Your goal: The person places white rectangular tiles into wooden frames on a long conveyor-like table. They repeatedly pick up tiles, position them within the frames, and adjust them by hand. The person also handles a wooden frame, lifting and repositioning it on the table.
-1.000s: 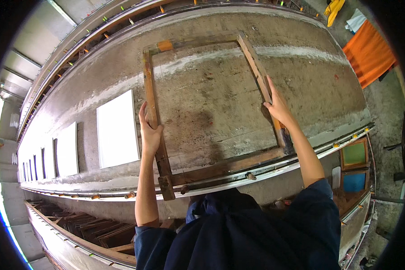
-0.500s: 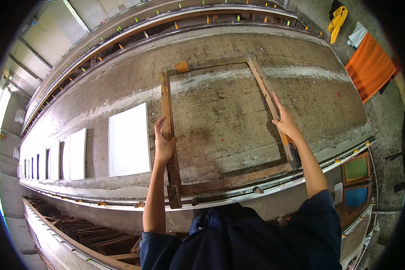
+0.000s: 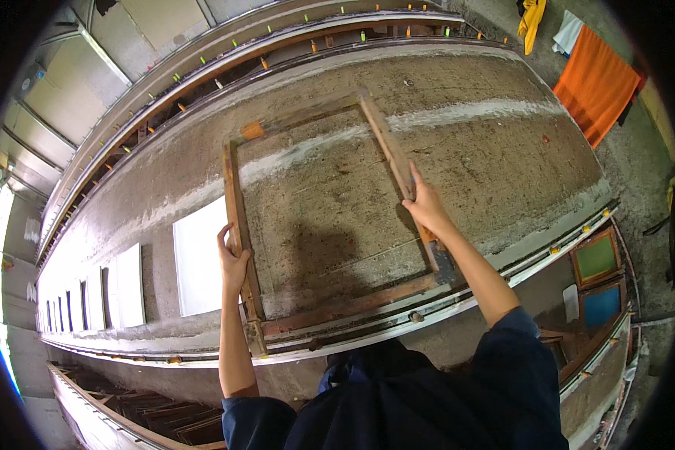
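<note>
L hand (image 3: pixel 235 262) & my R hand (image 3: pixel 427 206) grasp opposite sides of a brown rectangular wooden frame (image 3: pixel 234 195) btwn them; long axis seems toward upper ctr, neither nearer.

The long bench (image 3: pixel 502 172) spreads under both grips, its grey-brown top mottled and stained, with a whitish streak (image 3: pixel 472 112) running lengthwise beyond the left grip (image 3: pixel 234 264) and right grip (image 3: pixel 426 206). A dark shadow falls between them. White panels lie left of the left grip: the nearest panel (image 3: pixel 197 262) is just beside it, while the others (image 3: pixel 130 286) recede in a row. The wooden frame (image 3: pixel 234 191) spans both grips over the top; whether it rests fully there is unclear.
</note>
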The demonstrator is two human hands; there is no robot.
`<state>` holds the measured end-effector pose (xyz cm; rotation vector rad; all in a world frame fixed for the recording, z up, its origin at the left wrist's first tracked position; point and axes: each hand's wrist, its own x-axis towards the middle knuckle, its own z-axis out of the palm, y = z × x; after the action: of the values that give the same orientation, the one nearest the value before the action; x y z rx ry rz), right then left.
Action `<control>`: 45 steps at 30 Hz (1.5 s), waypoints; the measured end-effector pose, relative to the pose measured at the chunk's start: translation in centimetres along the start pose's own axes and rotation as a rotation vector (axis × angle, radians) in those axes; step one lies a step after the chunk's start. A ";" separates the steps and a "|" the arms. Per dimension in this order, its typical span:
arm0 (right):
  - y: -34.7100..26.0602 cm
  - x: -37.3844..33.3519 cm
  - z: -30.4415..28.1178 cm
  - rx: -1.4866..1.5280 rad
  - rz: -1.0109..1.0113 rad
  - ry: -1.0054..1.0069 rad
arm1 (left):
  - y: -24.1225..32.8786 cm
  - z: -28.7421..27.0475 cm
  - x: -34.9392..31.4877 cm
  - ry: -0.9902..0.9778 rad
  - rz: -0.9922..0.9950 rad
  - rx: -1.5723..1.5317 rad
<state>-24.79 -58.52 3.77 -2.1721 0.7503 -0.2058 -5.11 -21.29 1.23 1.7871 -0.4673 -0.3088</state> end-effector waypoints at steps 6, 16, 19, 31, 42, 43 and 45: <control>0.9 0.3 2.7 0.014 -0.062 0.032 | 0.9 -0.7 -2.2 0.167 0.067 0.150; 5.8 0.3 -4.7 -0.007 0.024 0.107 | 1.7 7.6 1.2 0.044 0.147 0.208; 7.1 0.0 -5.8 -0.100 0.057 0.090 | 0.9 9.1 1.8 0.013 0.146 0.216; 8.9 0.9 -5.5 -0.041 0.000 0.060 | 1.6 9.7 0.8 0.037 0.106 0.301; 8.6 -0.6 -5.2 -0.379 -0.050 -0.024 | 1.3 9.2 -2.6 0.027 0.132 0.346; 8.7 -0.5 -5.1 -0.400 -0.027 -0.034 | 1.2 9.2 -3.0 0.023 0.148 0.340; 8.7 -0.4 -4.6 -0.440 0.016 -0.061 | 0.9 9.0 -4.2 0.018 0.176 0.331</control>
<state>-30.73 -65.63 0.34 -2.5710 0.8378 0.0407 -12.91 -27.28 -0.36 2.0499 -0.6889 -0.0952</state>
